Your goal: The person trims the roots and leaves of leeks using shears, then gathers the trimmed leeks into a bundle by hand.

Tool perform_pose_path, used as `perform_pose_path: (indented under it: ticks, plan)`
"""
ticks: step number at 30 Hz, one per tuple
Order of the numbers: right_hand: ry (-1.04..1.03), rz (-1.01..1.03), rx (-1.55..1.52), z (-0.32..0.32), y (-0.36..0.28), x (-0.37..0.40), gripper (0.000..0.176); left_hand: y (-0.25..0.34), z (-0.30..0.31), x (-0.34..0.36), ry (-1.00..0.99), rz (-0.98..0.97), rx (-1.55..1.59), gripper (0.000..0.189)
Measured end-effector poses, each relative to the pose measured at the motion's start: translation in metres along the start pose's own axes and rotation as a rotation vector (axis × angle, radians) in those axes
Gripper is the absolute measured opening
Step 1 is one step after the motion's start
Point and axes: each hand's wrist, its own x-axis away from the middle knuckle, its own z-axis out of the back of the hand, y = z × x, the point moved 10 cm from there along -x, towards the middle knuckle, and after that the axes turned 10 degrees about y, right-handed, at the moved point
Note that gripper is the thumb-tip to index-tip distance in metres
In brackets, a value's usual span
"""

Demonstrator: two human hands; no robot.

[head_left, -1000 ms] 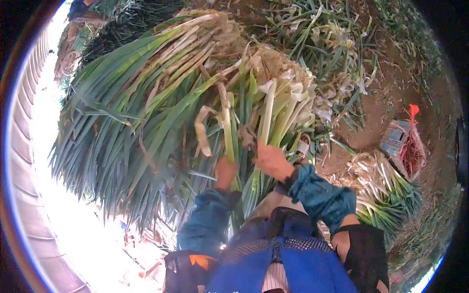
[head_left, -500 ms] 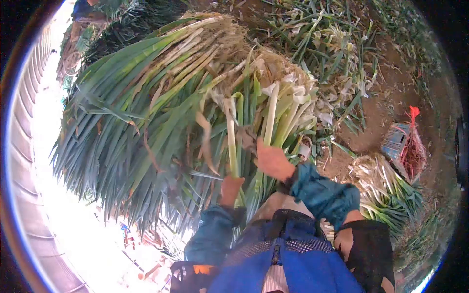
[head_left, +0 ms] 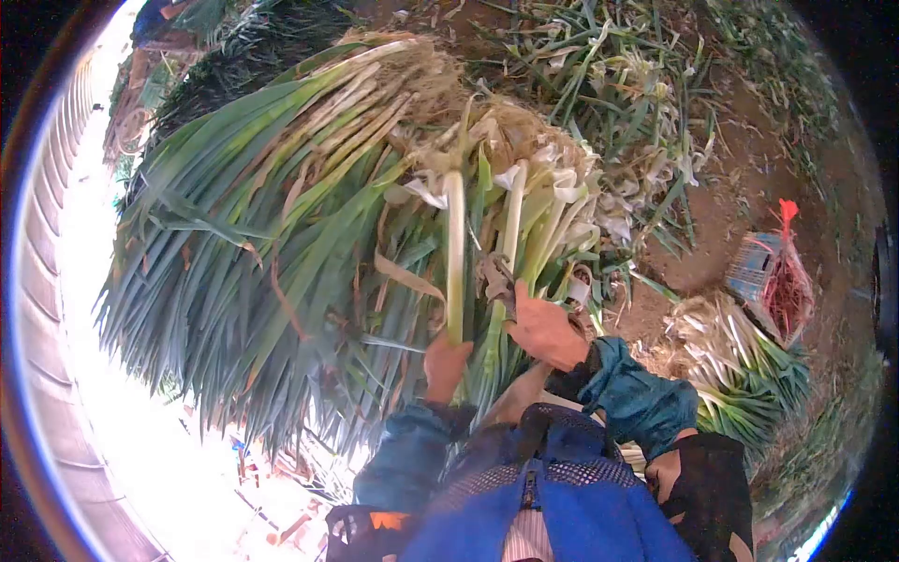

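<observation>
My left hand [head_left: 447, 367] is closed around the green lower part of a leek [head_left: 455, 253], whose pale shaft points away from me, roots at the far end. Just to its right, my right hand [head_left: 548, 334] is closed, apart from that leek. A small grey-brown thing [head_left: 496, 277] shows at its fingertips; I cannot make out what it is. Beyond both hands lies a big heap of leeks [head_left: 272, 206], roots at the far side and leaves fanned to the left. Another pale leek shaft [head_left: 514, 220] stands near my right fingers.
Leaf trimmings [head_left: 637, 84] litter the brown soil at the far right. A bundle of leeks [head_left: 740, 365] lies to my right, beside a bag of reddish strands [head_left: 787, 295] with a red tip. Bright sheeting [head_left: 47, 309] curves along the left side.
My right hand has shifted right and slightly towards me, with the grey-brown thing at its fingertips. My left hand has stayed almost in place, and the held leek now shows a cleaner pale shaft.
</observation>
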Motion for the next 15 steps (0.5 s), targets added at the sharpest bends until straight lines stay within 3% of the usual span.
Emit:
perform_pose_path:
  ticks: [2,5,6,9,10,13,14,15]
  plan:
    - [0.000,-0.029,-0.040,0.021,-0.003,0.009,0.070,0.031,0.002,-0.008,0.088,-0.121,-0.044,0.041]
    - [0.008,-0.063,0.035,0.038,-0.007,0.032,0.072,0.033,-0.030,-0.027,0.027,-0.110,-0.105,0.039]
    - [-0.080,-0.091,0.007,0.037,-0.007,0.036,0.072,0.025,-0.045,-0.030,0.006,-0.071,-0.110,0.038]
    - [-0.016,-0.042,0.094,0.027,0.018,0.016,0.069,0.038,-0.064,-0.008,-0.088,-0.089,-0.270,0.040]
    - [-0.040,-0.126,0.116,0.023,0.034,-0.001,0.068,0.028,-0.080,-0.003,-0.154,-0.095,-0.243,0.042]
    - [0.214,-0.084,0.137,0.027,0.080,-0.045,0.064,0.029,-0.096,0.016,-0.226,-0.025,-0.321,0.042]
    - [0.203,-0.092,0.128,0.035,0.077,-0.043,0.063,0.015,-0.109,0.018,-0.287,-0.001,-0.098,0.041]
    - [0.189,-0.093,0.118,0.042,0.071,-0.040,0.061,0.008,-0.121,0.016,-0.318,-0.117,-0.185,0.039]
